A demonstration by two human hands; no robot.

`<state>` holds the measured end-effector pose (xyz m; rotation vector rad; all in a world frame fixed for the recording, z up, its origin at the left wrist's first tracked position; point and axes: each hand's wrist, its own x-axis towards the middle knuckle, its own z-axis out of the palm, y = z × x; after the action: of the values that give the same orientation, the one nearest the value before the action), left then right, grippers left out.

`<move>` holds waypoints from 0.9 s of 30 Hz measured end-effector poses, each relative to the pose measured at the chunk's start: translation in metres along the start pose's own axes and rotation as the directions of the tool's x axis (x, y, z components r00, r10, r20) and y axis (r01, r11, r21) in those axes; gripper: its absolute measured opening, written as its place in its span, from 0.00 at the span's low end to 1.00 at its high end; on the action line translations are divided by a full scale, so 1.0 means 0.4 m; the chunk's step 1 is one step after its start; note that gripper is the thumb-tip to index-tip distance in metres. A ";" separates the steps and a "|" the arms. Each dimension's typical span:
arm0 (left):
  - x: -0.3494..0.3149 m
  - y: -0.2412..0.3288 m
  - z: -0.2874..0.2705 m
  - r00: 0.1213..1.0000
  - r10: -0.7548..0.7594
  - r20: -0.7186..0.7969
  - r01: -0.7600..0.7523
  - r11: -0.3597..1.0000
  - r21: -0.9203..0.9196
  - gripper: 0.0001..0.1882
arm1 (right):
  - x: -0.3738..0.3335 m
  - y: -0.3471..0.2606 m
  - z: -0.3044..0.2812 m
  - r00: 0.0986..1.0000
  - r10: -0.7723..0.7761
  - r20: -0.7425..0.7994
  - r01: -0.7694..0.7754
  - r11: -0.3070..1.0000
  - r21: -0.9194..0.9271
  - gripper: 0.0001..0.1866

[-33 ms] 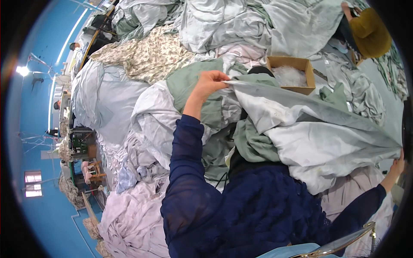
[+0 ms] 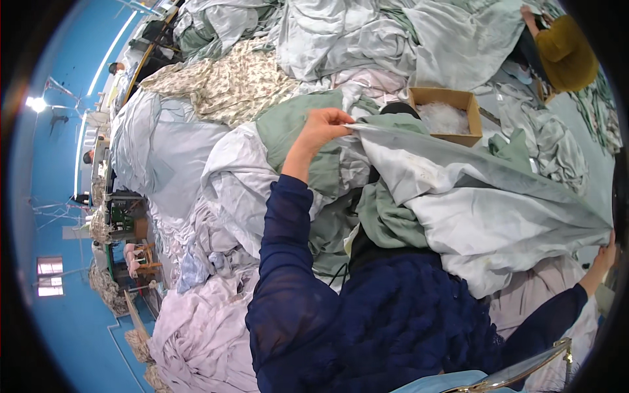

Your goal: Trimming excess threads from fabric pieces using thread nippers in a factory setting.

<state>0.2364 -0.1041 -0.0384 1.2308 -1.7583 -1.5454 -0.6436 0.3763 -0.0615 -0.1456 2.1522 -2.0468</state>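
A large sheet of pale grey-white fabric is stretched between my two hands, with its long upper edge pulled taut. My left hand pinches one corner of the edge between thumb and fingers. At the far right, my right hand grips the other end, its fingers partly hidden near the dark rim of the view. The cloth sags in folds below the edge and has faint stains. Green fabric lies bunched over my lap, beside and partly under the sheet.
An open cardboard box with whitish fluffy stuff stands just beyond the sheet. Piles of white and green cloth surround me, with a patterned beige cloth at the left and pinkish cloth nearby. Another person handles fabric at the far right.
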 end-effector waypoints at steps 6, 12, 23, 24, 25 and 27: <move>-0.010 -0.001 0.001 0.997 0.041 0.068 -0.035 0.996 -0.084 0.13 | -0.046 0.009 0.009 0.995 -0.097 0.006 0.098 0.992 -0.078 0.14; -0.041 -0.025 0.050 0.994 0.079 0.075 -0.066 0.984 -0.164 0.13 | -0.064 0.029 0.009 0.992 -0.127 -0.013 0.124 0.983 -0.135 0.11; -0.047 -0.059 0.105 0.983 0.118 -0.139 -0.140 0.976 -0.166 0.07 | -0.043 0.056 -0.030 0.990 0.032 -0.135 -0.031 0.999 0.005 0.09; -0.045 -0.063 0.104 0.980 0.096 -0.172 -0.125 0.978 -0.165 0.05 | -0.049 0.062 -0.020 0.990 0.010 -0.142 -0.010 1.000 0.001 0.08; -0.042 -0.066 0.103 0.976 0.074 -0.205 -0.109 0.980 -0.164 0.03 | -0.054 0.064 -0.011 0.989 -0.011 -0.150 0.011 1.000 -0.003 0.08; -0.036 -0.062 0.102 0.960 0.129 -0.247 -0.168 0.975 -0.144 0.03 | -0.067 0.071 -0.001 0.989 -0.024 -0.143 0.023 1.000 -0.009 0.07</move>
<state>0.2170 -0.0697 -0.0688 1.1227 -1.5034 -1.3654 -0.6162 0.3831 -0.0882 -0.0257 2.2513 -2.1224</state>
